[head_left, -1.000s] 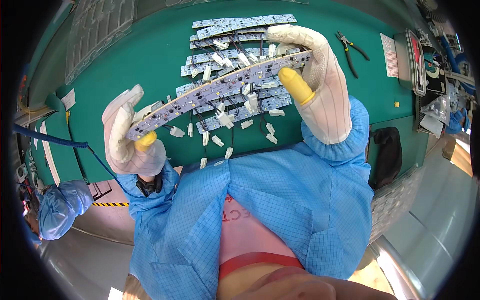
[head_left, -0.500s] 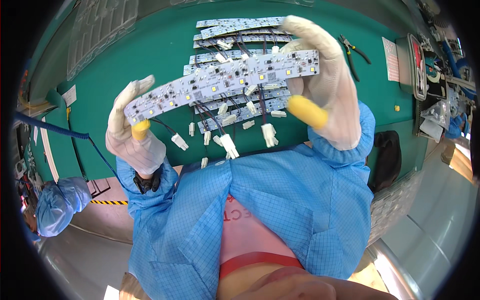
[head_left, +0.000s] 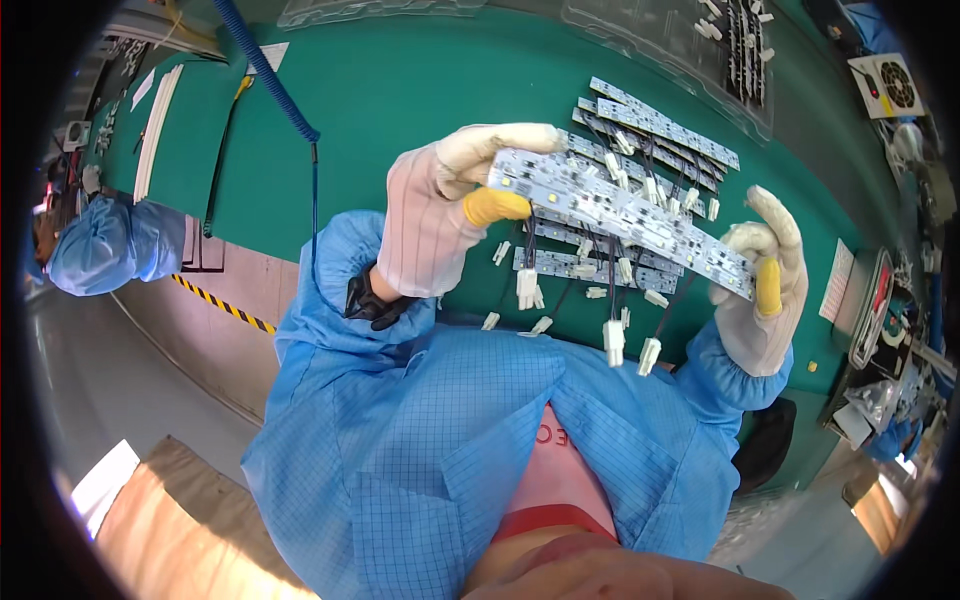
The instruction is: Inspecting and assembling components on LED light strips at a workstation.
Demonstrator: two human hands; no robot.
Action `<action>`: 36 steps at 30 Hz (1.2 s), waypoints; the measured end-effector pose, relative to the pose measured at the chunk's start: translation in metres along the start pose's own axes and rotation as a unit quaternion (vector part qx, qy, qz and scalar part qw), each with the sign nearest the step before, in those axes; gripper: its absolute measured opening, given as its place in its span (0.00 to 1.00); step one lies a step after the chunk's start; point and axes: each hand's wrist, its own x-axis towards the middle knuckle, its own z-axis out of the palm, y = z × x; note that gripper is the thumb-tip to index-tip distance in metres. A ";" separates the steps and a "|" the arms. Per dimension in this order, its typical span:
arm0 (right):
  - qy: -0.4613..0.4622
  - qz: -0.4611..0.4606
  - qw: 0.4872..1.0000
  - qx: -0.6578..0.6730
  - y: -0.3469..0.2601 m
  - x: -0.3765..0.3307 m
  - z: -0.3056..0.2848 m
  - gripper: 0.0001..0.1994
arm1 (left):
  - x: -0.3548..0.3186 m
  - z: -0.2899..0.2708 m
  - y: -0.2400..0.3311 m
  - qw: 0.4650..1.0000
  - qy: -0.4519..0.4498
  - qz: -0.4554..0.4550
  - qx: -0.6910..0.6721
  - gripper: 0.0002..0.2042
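Note:
My left hand (head_left: pixel 432 212), in a white glove with a yellow thumb tip, pinches the left end of an LED circuit board (head_left: pixel 622 212). Closed on its right end is my right hand (head_left: pixel 768 285), gloved alike, its yellow thumb against the board's face. The long pale strip is held up above the table, sloping down to the right. Dark wires with white connectors (head_left: pixel 613 342) dangle beneath it. Behind and below lie several similar LED boards (head_left: pixel 665 128) with wires and connectors, partly covered by the held one.
A green mat (head_left: pixel 400 90) covers the table. Clear plastic trays (head_left: pixel 650 45) stand at the far edge, one with wired parts. A blue coiled cord (head_left: pixel 265 70) hangs at left. A metal bin (head_left: pixel 872 310) is at right. Another person's blue sleeve (head_left: pixel 120 245) shows far left.
The view has turned, so table items appear shifted. The board, sloping up to the right before, now slopes down to the right. Both hands still grip its ends.

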 end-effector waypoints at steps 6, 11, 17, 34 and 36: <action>-0.015 0.041 0.994 0.104 -0.002 0.006 0.006 0.38 | 0.001 -0.005 0.002 1.000 0.006 0.026 -0.008 0.26; 0.096 0.051 0.978 0.178 -0.003 0.004 0.006 0.33 | 0.002 -0.010 -0.003 0.996 0.028 0.079 -0.007 0.26; 0.076 -0.019 0.993 0.088 -0.001 -0.001 0.001 0.23 | 0.002 -0.011 0.003 0.998 0.022 0.041 0.042 0.26; -0.006 -0.005 1.000 0.009 -0.014 -0.003 0.006 0.26 | 0.008 -0.019 -0.001 0.969 0.040 -0.054 0.237 0.36; 0.004 -0.053 0.993 0.104 -0.013 -0.003 0.010 0.18 | 0.011 -0.017 -0.004 0.971 0.053 -0.044 0.230 0.36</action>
